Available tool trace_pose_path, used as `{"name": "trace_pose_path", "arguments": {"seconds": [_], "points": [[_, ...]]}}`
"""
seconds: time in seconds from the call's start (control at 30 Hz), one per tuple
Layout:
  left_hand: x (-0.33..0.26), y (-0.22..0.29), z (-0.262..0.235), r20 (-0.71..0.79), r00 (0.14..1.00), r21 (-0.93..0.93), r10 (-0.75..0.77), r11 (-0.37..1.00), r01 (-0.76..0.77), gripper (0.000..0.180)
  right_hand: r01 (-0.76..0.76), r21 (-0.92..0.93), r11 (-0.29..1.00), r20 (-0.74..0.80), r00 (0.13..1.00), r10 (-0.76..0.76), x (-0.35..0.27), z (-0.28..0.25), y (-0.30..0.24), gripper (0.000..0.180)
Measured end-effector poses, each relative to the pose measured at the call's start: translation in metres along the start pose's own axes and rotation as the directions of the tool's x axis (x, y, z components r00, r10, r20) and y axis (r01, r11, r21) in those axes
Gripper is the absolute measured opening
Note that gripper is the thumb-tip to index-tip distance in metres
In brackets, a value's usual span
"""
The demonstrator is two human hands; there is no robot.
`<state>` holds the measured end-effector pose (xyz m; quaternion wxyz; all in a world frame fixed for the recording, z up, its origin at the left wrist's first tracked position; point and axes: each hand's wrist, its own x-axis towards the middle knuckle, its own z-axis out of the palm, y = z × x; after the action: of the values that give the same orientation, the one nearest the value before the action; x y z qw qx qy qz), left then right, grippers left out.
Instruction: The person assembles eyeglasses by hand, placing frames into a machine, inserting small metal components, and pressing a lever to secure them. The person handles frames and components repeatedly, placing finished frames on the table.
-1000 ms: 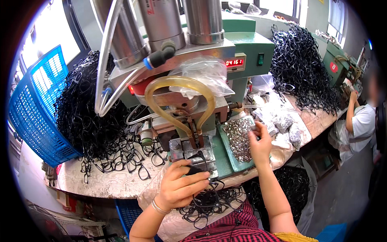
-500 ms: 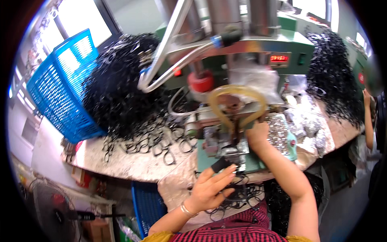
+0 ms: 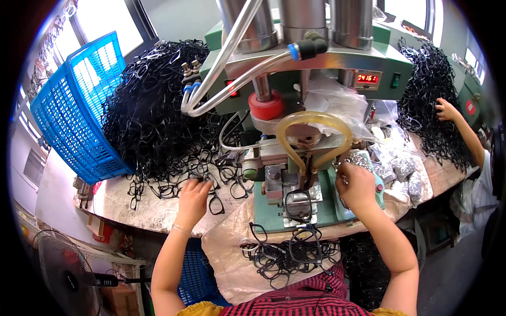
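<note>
Left hand (image 3: 194,199) closes its fingers on a black eyeglass frame (image 3: 215,203) at the pile's (image 3: 153,121) edge; right hand (image 3: 356,185) pinches small metal parts (image 3: 363,160) beside the press (image 3: 295,158). Tangled neighbours may snag and drag along.

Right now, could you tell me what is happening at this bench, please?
A person sits at a green press machine. The left hand reaches into the loose black glasses frames heaped beside a blue basket. The right hand is at the small silvery parts to the machine's right. One frame lies on the machine's bed, and more sit in the lap. Far right, another person's hand touches a second heap.
</note>
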<state>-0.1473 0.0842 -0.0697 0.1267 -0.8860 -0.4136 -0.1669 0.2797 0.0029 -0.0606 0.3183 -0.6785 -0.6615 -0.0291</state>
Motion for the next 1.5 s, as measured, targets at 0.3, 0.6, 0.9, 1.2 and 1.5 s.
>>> {"name": "trace_pose_path", "arguments": {"seconds": [0.3, 0.6, 0.9, 1.2, 1.5], "points": [[-0.006, 0.004, 0.039, -0.189, 0.94, -0.368, -0.283, 0.908, 0.2, 0.028, -0.187, 0.245, 0.951, -0.297, 0.919, 0.258, -0.068, -0.023, 0.031, 0.009], [0.003, 0.052, 0.035, 0.205, 0.644, -0.927, -0.737, 0.065, 0.369, 0.028, -0.011, 0.506, 0.863, -0.065, 0.997, 0.051, -0.025, -0.039, -0.031, 0.014], [0.027, 0.098, 0.021, 0.128, 0.65, -0.991, -0.749, -0.076, 0.107, 0.028, 0.049, 0.735, 0.676, -0.253, 0.945, 0.207, -0.011, -0.006, -0.079, 0.014], [0.101, 0.138, -0.095, -0.574, 0.741, -0.79, -0.35, 0.474, -0.388, 0.012, -0.088, 0.857, 0.508, 0.007, 0.987, 0.158, 0.001, -0.02, -0.097, 0.05], [0.073, 0.17, -0.073, -0.515, 0.851, -0.607, 0.103, 0.657, -0.447, 0.014, -0.145, 0.779, 0.611, 0.116, 0.989, 0.087, -0.016, -0.048, -0.067, 0.046]]}}
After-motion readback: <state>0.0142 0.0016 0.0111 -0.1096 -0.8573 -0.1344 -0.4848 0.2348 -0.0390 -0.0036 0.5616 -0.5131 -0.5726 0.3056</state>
